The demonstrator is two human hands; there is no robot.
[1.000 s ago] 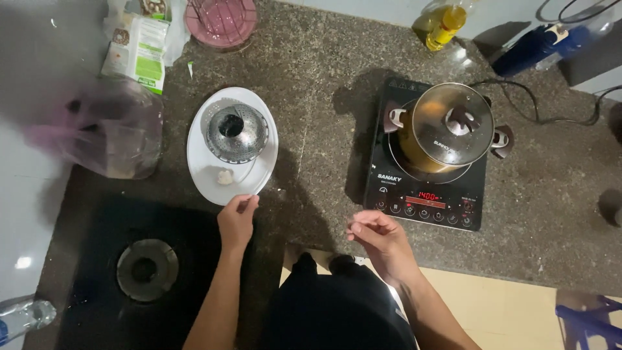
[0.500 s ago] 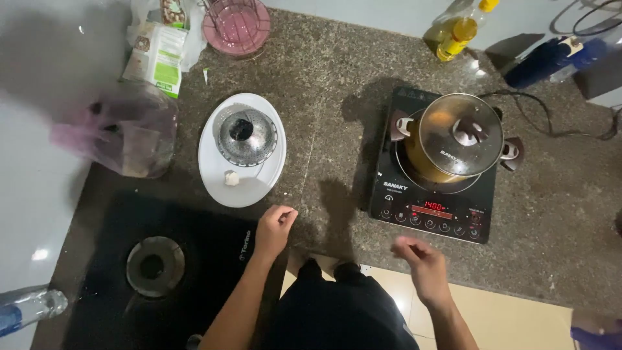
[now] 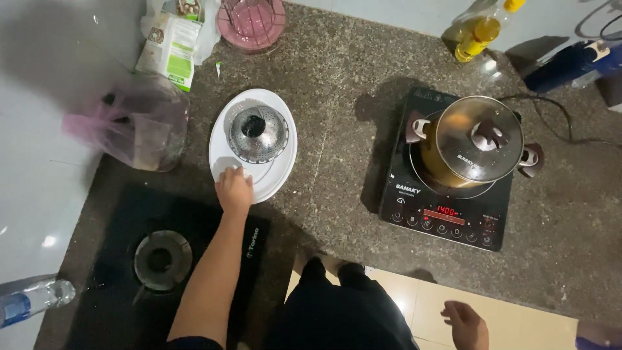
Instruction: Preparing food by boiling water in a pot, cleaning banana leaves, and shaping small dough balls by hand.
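Resting at the near rim of a white oval plate (image 3: 280,170) on the speckled bench (image 3: 343,84), a small pale lump (image 3: 228,170) is covered by the left hand (image 3: 234,190), fingers curled over it; whether it is gripped cannot be told. It is best pinched lightly, clear of the steel steamer basket (image 3: 257,133) just behind. The right hand (image 3: 468,324) hangs loosely open, low over the floor.

We see left hand (image 3: 234,189) on the near rim of the white plate (image 3: 282,170), fingers over a small pale piece; steel steamer basket (image 3: 257,132) sits on it. Right hand (image 3: 468,323) hangs low, off the tabletop (image 3: 337,84).
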